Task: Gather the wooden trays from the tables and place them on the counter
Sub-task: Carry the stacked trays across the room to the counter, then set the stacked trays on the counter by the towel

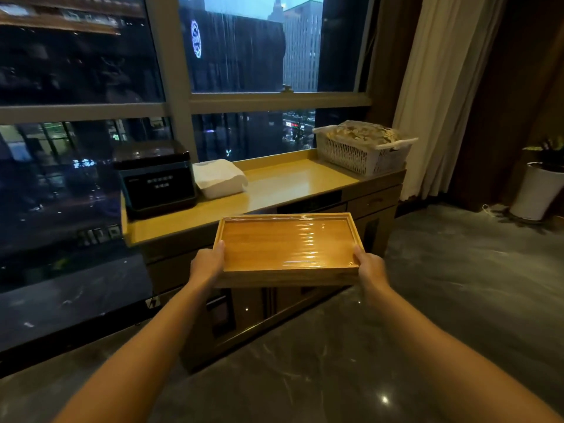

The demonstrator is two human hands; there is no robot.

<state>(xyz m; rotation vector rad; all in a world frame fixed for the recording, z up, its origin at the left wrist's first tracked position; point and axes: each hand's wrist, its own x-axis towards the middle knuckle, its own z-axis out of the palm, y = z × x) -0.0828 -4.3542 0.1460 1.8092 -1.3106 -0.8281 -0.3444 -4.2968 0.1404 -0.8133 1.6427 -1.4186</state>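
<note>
A stack of rectangular wooden trays [283,242], the top one covered in shiny plastic film, is held level in the air in front of the counter. My left hand [207,264] grips its left short end with the thumb on the rim. My right hand [370,267] grips the right short end the same way. The yellow-topped counter [293,184] stands under the window, just beyond the trays and slightly lower than their far edge. How many trays are in the stack cannot be told.
On the counter stand a black box-shaped appliance [157,178] at the left, a folded white cloth [219,178] beside it, and a white plastic basket [363,151] at the right end. A curtain [439,96] and a white plant pot [535,190] are at the right, on dark marble floor.
</note>
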